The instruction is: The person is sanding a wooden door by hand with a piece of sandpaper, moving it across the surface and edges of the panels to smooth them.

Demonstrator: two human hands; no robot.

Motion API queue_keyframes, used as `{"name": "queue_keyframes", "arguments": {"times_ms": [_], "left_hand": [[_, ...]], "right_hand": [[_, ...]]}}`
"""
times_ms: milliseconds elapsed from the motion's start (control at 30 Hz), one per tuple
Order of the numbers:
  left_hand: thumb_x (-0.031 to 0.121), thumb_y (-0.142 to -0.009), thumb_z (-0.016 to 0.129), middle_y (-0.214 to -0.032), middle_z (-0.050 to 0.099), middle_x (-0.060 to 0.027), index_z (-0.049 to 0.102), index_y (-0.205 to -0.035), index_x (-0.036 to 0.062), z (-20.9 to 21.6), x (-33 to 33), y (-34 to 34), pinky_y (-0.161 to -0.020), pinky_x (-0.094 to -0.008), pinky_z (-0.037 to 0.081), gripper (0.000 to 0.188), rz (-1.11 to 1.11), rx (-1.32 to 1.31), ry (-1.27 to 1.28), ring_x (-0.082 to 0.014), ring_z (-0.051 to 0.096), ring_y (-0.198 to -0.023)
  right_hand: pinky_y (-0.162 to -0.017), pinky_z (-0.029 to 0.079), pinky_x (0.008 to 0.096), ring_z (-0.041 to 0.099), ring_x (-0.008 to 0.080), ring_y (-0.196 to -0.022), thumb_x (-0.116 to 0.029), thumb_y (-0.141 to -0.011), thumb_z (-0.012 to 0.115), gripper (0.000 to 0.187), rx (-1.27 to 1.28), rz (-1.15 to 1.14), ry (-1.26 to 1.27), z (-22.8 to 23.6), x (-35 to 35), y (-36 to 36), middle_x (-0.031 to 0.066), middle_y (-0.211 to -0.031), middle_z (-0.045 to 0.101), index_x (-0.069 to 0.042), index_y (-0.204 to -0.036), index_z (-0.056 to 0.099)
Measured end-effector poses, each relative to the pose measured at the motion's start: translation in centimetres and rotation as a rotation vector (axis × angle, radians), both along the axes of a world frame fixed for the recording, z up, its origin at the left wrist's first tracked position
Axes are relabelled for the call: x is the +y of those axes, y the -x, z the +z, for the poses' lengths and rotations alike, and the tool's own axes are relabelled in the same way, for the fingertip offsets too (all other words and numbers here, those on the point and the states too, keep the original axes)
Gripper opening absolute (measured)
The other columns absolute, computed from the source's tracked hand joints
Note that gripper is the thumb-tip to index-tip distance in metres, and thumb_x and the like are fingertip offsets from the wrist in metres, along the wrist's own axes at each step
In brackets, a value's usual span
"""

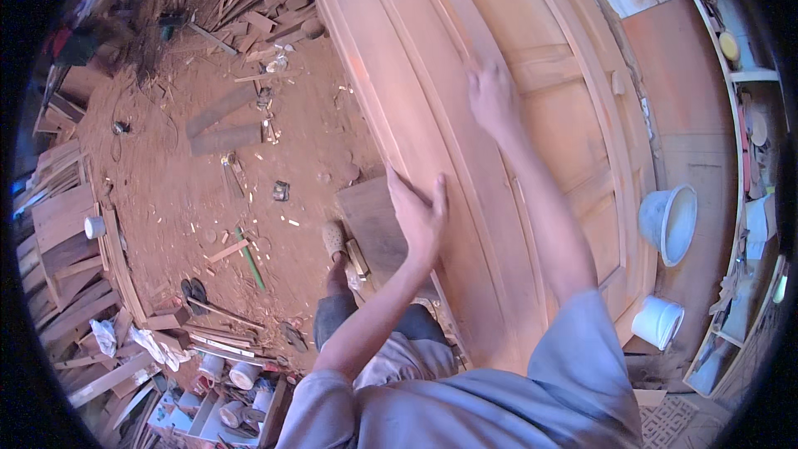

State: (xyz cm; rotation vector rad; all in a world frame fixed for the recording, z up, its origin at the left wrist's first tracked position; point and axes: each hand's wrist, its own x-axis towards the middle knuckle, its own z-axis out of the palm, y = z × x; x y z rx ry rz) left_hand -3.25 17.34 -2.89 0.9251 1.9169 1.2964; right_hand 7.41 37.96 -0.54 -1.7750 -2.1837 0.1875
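Note:
A large panelled wooden door (432, 129), light orange-brown with raised mouldings, lies in front of me and runs away to the far side. My left hand (418, 218) rests on its left border, thumb and fingers apart, and grips nothing. Farther off, my right hand (496, 101) presses on a long moulding beside a recessed panel (565, 129). Its fingers are curled down against the wood. Whatever may be under those fingers is hidden.
Two white buckets (670, 224) (658, 322) stand right of the door, near a cluttered shelf (755, 75). Wood offcuts (266, 17) lie heaped at the far left. Shavings and scraps dot the dirt floor (307, 133). A compartmented box (220, 420) of containers sits lower left.

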Motion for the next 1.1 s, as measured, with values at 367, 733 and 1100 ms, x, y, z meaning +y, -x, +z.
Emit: {"name": "queue_keyframes", "arguments": {"times_ms": [367, 733, 1100], "left_hand": [[0.022, -0.092, 0.072, -0.150, 0.036, -0.0318, 0.023, -0.151, -0.0118, 1.2, 4.0, 4.4, -0.119, -0.0446, 0.027, 0.083, 0.051, -0.185, -0.014, -0.0421, 0.036, -0.141], [0.020, -0.090, 0.072, -0.159, 0.022, -0.0323, 0.012, -0.155, -0.0105, -1.0, 17.3, 10.2, -0.123, -0.0440, 0.022, 0.094, -0.079, -0.121, -0.083, -0.0423, 0.024, -0.150], [0.019, -0.090, 0.072, -0.159, 0.020, -0.0343, 0.009, -0.154, -0.0123, -1.4, 18.8, 9.4, -0.123, -0.0438, 0.023, 0.095, -0.132, -0.153, -0.100, -0.0439, 0.023, -0.150]], "right_hand": [[-0.089, 0.051, 0.0518, 0.061, 0.0502, -0.105, -0.016, -0.100, 0.059, 0.036, 0.107, 0.110, -0.011, 0.0, -7.0, -4.6, 0.0293, -0.119, 0.062, 0.005, -0.128, 0.053], [-0.081, 0.052, 0.0527, 0.061, 0.0536, -0.103, -0.021, -0.101, 0.057, 0.039, -0.102, -0.148, 0.156, 2.6, -6.3, -1.8, 0.0375, -0.110, 0.061, 0.010, -0.124, 0.051], [-0.093, 0.049, 0.0534, 0.060, 0.0504, -0.111, -0.027, -0.100, 0.056, 0.037, 0.031, 0.000, 0.021, -0.2, 23.2, 9.2, 0.0309, -0.121, 0.063, 0.007, -0.117, 0.058]]}}
